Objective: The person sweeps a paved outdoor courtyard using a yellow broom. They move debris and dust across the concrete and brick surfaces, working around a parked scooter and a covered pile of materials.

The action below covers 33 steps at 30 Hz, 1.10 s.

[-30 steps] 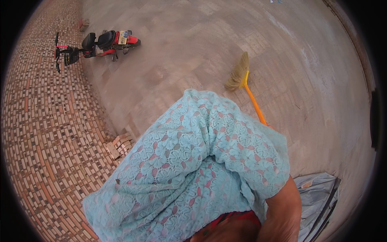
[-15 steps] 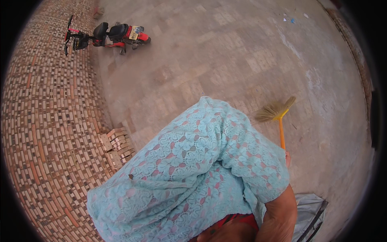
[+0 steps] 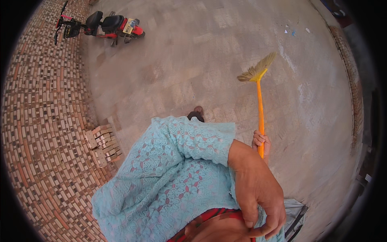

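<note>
My left arm, in a light-blue lace sleeve, bends across my chest to the right. My left hand [image 3: 260, 197] hangs down from the cuff with curled fingers, thumb and forefinger closing at the edge of my light-blue lace top [image 3: 161, 177], beside a red patterned collar. Beyond it, my right hand [image 3: 261, 141] is wrapped round the orange handle of a broom [image 3: 260, 109]. The broom points away from me, its fan of straw bristles spread at the far end on a yellow head. My right forearm is mostly hidden behind the left hand.
A brick wall or stack [image 3: 48, 121] runs along the left, with several loose bricks [image 3: 105, 141] at its foot. A red and black scooter [image 3: 107, 26] stands far left. Paper scraps [image 3: 293, 33] lie far right. A grey sheet-like thing [image 3: 294, 211] is at lower right; my shoe [image 3: 198, 109] shows ahead.
The broom has swung left and farther away, and more of its handle and my right hand show. My left arm has dropped, with its hand now plainly in view. A shoe has appeared.
</note>
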Available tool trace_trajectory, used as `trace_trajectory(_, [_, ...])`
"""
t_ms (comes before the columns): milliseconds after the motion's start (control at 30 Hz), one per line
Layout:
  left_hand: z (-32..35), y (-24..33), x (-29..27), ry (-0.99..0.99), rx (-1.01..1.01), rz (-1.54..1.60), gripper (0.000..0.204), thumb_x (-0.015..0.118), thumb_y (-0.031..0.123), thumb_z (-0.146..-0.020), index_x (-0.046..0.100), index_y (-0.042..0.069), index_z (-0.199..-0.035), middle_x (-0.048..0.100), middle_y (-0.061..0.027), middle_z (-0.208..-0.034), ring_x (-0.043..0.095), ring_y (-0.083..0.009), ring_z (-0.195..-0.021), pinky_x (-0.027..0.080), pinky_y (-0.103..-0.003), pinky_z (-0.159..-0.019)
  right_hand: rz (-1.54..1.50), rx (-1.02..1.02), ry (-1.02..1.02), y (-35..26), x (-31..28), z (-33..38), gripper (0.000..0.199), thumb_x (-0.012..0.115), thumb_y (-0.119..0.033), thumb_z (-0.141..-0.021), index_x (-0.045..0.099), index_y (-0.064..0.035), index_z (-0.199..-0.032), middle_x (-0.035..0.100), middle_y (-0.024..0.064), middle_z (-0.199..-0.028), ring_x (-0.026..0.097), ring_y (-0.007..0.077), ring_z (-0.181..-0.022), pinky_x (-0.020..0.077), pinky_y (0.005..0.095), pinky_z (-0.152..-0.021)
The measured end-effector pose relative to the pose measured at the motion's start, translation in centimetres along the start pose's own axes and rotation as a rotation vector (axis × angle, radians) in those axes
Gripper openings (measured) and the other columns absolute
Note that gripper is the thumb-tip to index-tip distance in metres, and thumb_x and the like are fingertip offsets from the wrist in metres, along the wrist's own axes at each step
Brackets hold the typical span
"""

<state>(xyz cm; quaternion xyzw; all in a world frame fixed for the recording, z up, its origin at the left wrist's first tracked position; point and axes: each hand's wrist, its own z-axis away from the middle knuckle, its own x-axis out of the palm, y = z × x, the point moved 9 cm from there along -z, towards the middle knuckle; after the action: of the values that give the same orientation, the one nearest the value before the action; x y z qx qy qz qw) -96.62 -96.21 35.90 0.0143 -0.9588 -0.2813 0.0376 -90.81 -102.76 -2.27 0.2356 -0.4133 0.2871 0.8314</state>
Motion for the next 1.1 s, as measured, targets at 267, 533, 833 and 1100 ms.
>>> trace_trajectory(267, [15.3,8.8,-8.4,0.513,-0.358,-0.148,0.030,0.052,0.024,-0.078,0.051,0.001,-0.097,0.047,-0.0141,-0.108,0.041,-0.0261,-0.106,0.028,-0.038,-0.090,0.199,0.225,0.121,7.6,2.8,-9.0,0.022,0.041,0.005,-0.071,0.036,0.0001,-0.092,0.037,0.0032,-0.065,0.038,0.0058,-0.047,0.0375,0.0170,-0.040])
trace_trajectory(533, [32.7,5.7,-9.6,1.406,-0.671,0.020,0.026,0.051,0.020,-0.080,0.050,0.004,-0.100,0.052,-0.0057,-0.101,0.047,-0.0144,-0.097,0.035,-0.028,-0.085,0.272,0.472,0.197,7.1,-0.8,-15.5,0.016,0.042,0.003,-0.071,0.037,0.0008,-0.086,0.040,0.0037,-0.060,0.041,0.0080,-0.046,0.0372,0.0166,-0.040])
trace_trajectory(833, [61.5,-0.9,2.2,1.622,-1.666,-0.828,0.022,0.052,0.017,-0.073,0.060,0.005,-0.090,0.059,-0.0122,-0.089,0.056,-0.0250,-0.083,0.043,-0.031,-0.073,-0.098,0.292,0.305,-5.1,-1.4,-17.0,0.015,0.041,0.001,-0.066,0.035,0.0069,-0.079,0.041,0.0048,-0.057,0.045,0.0096,-0.042,0.0420,0.0174,-0.038])
trace_trajectory(1100, [63.4,-3.9,5.1,0.684,-2.199,-1.024,0.016,0.056,0.018,-0.066,0.060,0.010,-0.079,0.059,-0.0099,-0.083,0.056,-0.0267,-0.080,0.044,-0.040,-0.066,-0.049,-0.197,0.280,-21.4,-5.9,-13.3,0.009,0.042,-0.001,-0.067,0.038,0.0027,-0.074,0.042,0.0024,-0.055,0.043,0.0085,-0.039,0.0427,0.0174,-0.038])
